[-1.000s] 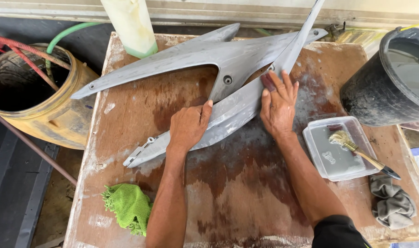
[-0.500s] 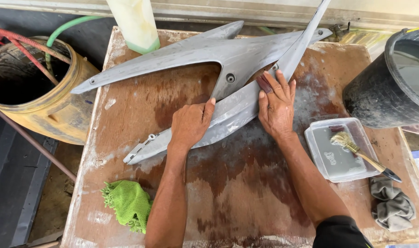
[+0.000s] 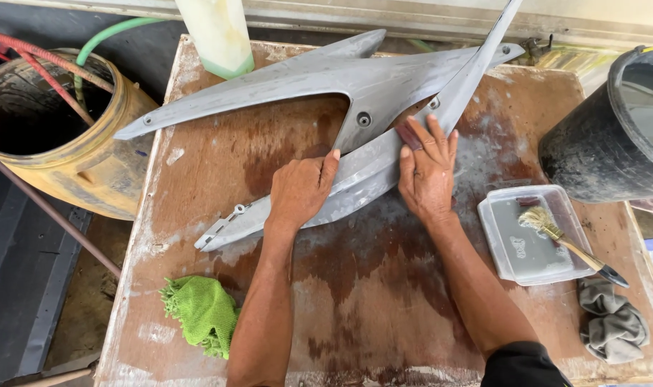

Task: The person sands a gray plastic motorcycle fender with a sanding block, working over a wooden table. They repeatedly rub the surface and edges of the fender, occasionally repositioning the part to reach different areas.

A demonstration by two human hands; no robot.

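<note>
Both hands (image 3: 301, 188) (image 3: 428, 170) flat on grey panel (image 3: 369, 89)

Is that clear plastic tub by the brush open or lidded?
Open. The tub has no lid on it, and the brush lies with its bristles inside and its handle out over the rim.

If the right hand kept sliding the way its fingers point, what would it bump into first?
The right hand lies flat on the lower grey panel, fingers pointing up and away. Going straight on, it would probably first meet the upper grey panel where the two pieces cross, though depth is unclear.
</note>
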